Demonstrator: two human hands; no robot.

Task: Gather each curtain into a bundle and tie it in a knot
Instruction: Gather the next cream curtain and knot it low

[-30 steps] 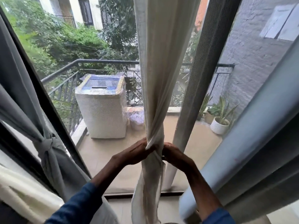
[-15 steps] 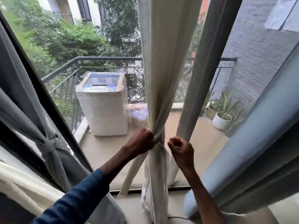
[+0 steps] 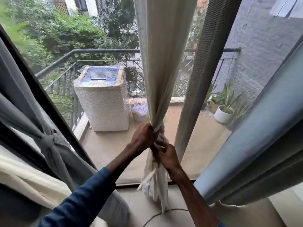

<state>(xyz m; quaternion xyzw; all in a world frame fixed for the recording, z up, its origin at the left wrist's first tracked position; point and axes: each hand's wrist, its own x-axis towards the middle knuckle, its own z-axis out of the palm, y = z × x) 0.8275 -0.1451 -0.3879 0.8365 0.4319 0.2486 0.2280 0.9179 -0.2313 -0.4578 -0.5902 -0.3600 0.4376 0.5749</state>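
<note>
Balcony behind; curtain (image 3: 161, 66) pinched between fingers (image 3: 151, 131)

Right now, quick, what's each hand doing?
Left hand: closed around the cream curtain.
Right hand: fingers closed on the same curtain, lower down.

we see the pale indoor floor (image 3: 144, 208) with a thin dark cable (image 3: 165, 212) lying across it; the cream curtain (image 3: 157, 190) hangs down to it (touching or not, we cannot tell). outside, the balcony floor (image 3: 111, 145) carries a covered washing machine (image 3: 103, 105) and a white plant pot (image 3: 223, 114).
</note>
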